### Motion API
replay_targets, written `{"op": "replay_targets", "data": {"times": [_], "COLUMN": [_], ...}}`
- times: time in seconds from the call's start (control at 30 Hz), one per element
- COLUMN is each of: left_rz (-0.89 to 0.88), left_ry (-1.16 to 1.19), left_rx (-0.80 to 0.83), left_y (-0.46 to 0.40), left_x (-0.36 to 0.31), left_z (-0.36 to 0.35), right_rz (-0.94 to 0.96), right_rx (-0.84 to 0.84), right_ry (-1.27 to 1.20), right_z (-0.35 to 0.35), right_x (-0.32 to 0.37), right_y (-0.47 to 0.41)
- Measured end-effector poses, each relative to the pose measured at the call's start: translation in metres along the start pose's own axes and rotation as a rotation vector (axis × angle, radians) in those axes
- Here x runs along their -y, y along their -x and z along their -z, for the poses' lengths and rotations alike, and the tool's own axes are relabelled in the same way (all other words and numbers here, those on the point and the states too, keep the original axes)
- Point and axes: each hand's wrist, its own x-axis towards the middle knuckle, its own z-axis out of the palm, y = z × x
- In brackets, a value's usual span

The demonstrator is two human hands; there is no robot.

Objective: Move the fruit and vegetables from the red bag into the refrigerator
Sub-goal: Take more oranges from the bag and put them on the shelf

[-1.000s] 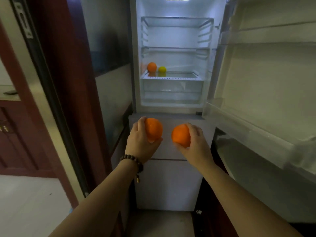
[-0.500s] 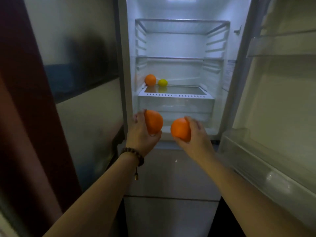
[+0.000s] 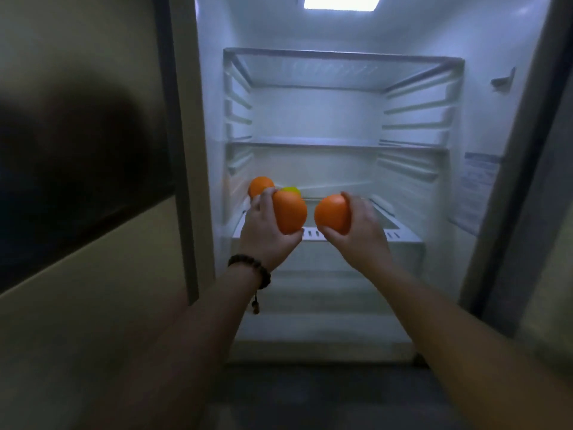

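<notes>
Two oranges in hand, held up in front of the open refrigerator (image 3: 310,342). Left hand (image 3: 266,234) grips one orange (image 3: 290,214), fingers curled over its top and thumb under it. Right hand (image 3: 359,231) grips the second orange (image 3: 332,214) the same way, thumb below, fingers over the top. The two held oranges sit side by side, near each other but not touching, level with the front edge of the lowest shelf (image 3: 403,235).

Already inside: a third orange (image 3: 260,186) at the back left of that lowest shelf, just beside a yellow-green fruit (image 3: 291,190), which is mostly hidden behind the left hand's orange; cannot tell what kind of fruit it is.

Beaded bracelet (image 3: 251,268), dark, on the left wrist, with a short tassel hanging down.

Refrigerator interior: white, lit by a lamp (image 3: 341,1) at the top. Two more shelves above, the upper shelf (image 3: 341,55) and the middle shelf (image 3: 310,144), with ribbed rails on both side walls. A drawer (image 3: 325,259) sits under the lowest shelf.

Label (image 3: 477,187) on the right inner wall: printed lines present, too blurred to read. No brand name legible anywhere.

Left of the refrigerator: a wall (image 3: 77,305), beige with a dark band across it.
</notes>
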Motion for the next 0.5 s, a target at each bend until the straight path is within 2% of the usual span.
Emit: {"op": "replay_targets", "data": {"times": [0.2,0.33,0.5], "left_rz": [0.06,0.019,0.1], "left_ry": [-0.068,-0.056,-0.084], "left_rx": [0.052,0.094,0.219], "left_y": [-0.082,-0.131,-0.178], "left_x": [0.021,0.038,0.054], "left_z": [-0.046,-0.082,-0.13], "right_rz": [-0.076,-0.008,-0.055], "right_rx": [0.045,0.043,0.148], "right_ry": [0.038,0.077,0.176], "right_z": [-0.028,-0.049,-0.069], "right_x": [-0.04,-0.078,-0.119], "right_y": [-0.08,-0.126,-0.179]}}
